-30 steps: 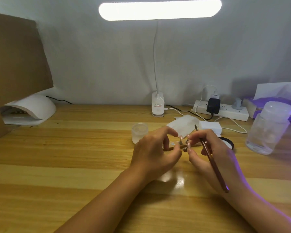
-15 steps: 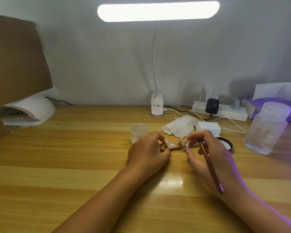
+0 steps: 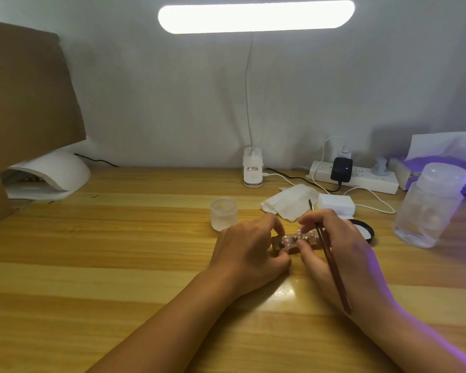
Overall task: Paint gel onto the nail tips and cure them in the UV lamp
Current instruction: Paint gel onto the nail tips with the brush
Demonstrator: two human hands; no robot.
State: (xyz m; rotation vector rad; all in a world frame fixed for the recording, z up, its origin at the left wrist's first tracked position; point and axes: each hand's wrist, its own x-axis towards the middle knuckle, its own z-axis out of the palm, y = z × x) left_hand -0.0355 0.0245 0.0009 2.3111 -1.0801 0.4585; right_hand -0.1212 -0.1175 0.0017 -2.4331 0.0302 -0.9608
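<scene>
Pinched from both ends

Near the middle of the desk (image 3: 119, 265), the left hand (image 3: 250, 249) pinched the left end of the wooden holder (image 3: 277, 243), fingers curled round it. The right hand (image 3: 336, 246) gripped the brush (image 3: 332, 267) while its fingertips pinched the holder's other end. Spotted nail tips (image 3: 288, 241) sat on the holder between them. The UV lamp (image 3: 51, 170) stood at the desk's far left corner

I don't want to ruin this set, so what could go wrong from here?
Fingers of the left hand and right hand crowd the nail tips on the holder; any uncured gel could smudge. The brush tucked in the right hand could swing into the tips. The small jar beside the left hand looks uncapped and could get knocked.
</scene>
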